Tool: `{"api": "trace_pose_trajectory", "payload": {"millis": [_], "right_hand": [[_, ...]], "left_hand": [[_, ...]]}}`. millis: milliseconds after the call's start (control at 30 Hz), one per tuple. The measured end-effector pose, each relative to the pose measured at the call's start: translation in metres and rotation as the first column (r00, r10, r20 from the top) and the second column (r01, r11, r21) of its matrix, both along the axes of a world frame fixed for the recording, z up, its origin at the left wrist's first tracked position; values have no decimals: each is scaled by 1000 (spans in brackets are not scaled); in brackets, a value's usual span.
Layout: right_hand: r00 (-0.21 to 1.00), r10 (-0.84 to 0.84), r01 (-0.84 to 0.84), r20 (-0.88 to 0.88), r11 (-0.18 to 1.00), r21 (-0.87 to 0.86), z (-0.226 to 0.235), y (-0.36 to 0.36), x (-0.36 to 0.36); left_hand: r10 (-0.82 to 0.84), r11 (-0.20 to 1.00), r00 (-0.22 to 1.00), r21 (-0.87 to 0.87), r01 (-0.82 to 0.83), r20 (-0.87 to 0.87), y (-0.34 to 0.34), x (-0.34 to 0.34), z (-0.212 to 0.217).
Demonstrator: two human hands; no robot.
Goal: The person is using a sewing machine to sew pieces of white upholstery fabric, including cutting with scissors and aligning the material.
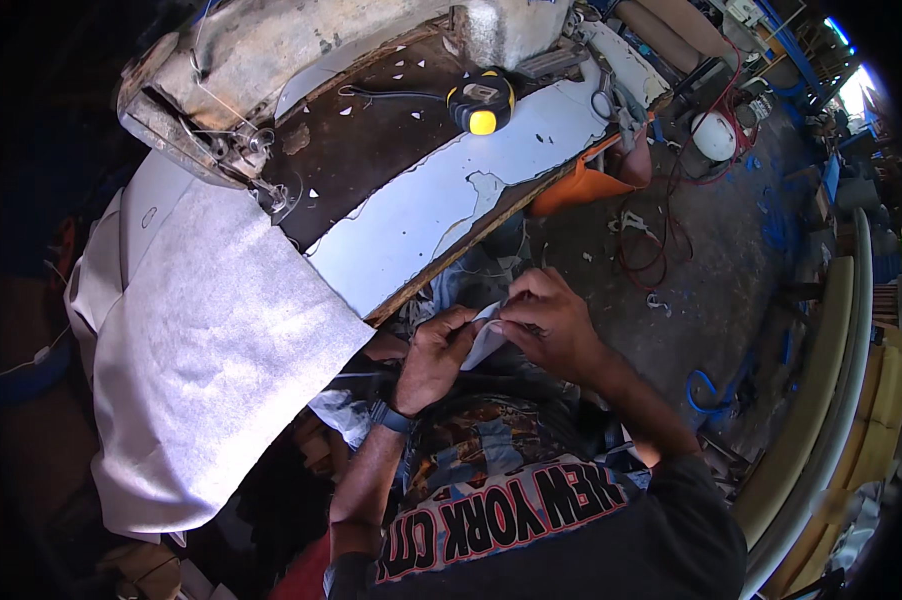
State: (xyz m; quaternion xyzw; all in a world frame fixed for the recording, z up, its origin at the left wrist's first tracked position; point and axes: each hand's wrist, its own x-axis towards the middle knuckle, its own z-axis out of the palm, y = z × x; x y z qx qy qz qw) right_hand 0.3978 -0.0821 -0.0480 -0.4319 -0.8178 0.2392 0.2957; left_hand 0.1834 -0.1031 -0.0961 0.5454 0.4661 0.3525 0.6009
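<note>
A small white piece of sheet material (481, 348) is pinched between my two hands, just in front of the table's near edge. My left hand (434, 358) has closed fingers on its left side. From the right, my right hand (553, 326) grips its upper edge between thumb and fingers. Whether the piece is cloth or vinyl I cannot make out. To the left, a large pale grey fabric sheet (226, 350) drapes off the table beside an old sewing machine (271, 60), whose needle end is over the table.
On the worn table (371, 270) lie a black and yellow tape measure (481, 100) and scissors (603, 100). Orange material (586, 185) hangs from its near edge. Red cable (661, 255) and scraps lie on the floor at right. Long padded pieces (811, 370) stand at far right.
</note>
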Motion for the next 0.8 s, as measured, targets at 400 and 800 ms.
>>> {"api": "trace_pose_trajectory", "payload": {"millis": [400,800], "right_hand": [[998,56,-53,24,990,-127,-17,7,3],[982,128,-103,136,979,-174,-11,12,5]], "left_hand": [[-101,991,995,92,102,-16,2,-10,-2],[-83,978,987,177,107,-136,-3,-13,-1]]}}
